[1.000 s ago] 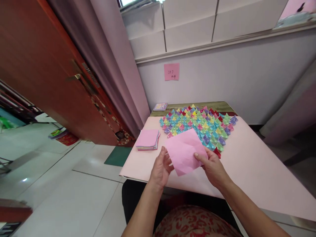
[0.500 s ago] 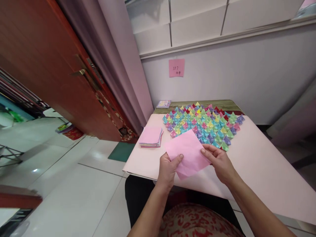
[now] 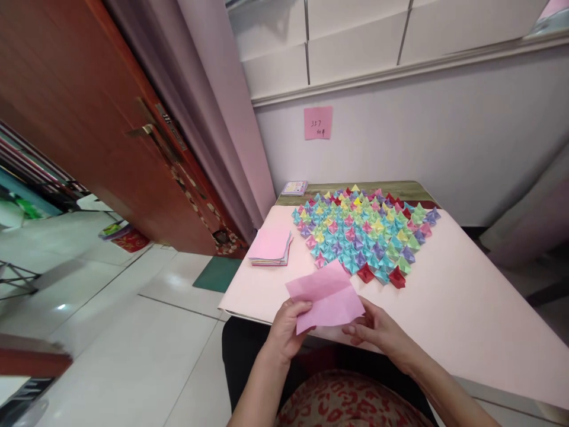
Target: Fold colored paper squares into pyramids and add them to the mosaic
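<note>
A square sheet of pink origami paper (image 3: 331, 301) is tilted above the table's near edge, a crease running across it. My left hand (image 3: 288, 329) is closed on its left side, thumb on top and the other fingers mostly hidden underneath. By the lower right corner is my right hand (image 3: 381, 333), its fingers loosely bent and apart, the thumb just below the paper's edge; whether a fingertip touches the sheet from behind is hidden. Beyond the sheet, many small folded paper pieces (image 3: 355, 231) in several colours stand in rows. A stack of coloured paper (image 3: 269, 247), pink on top, lies to the left.
The pale pink table top (image 3: 462, 308) stretches to the right. At its back left corner lies a small printed packet (image 3: 294, 188). A pink note (image 3: 318, 123) is stuck on the wall. A brown door (image 3: 115, 118) and a purple curtain (image 3: 213, 107) stand left.
The paper has come lower and nearer to me, and a crease now shows across it. My right thumb has left the sheet's top face. Red folded pieces in the near rows are now uncovered.
</note>
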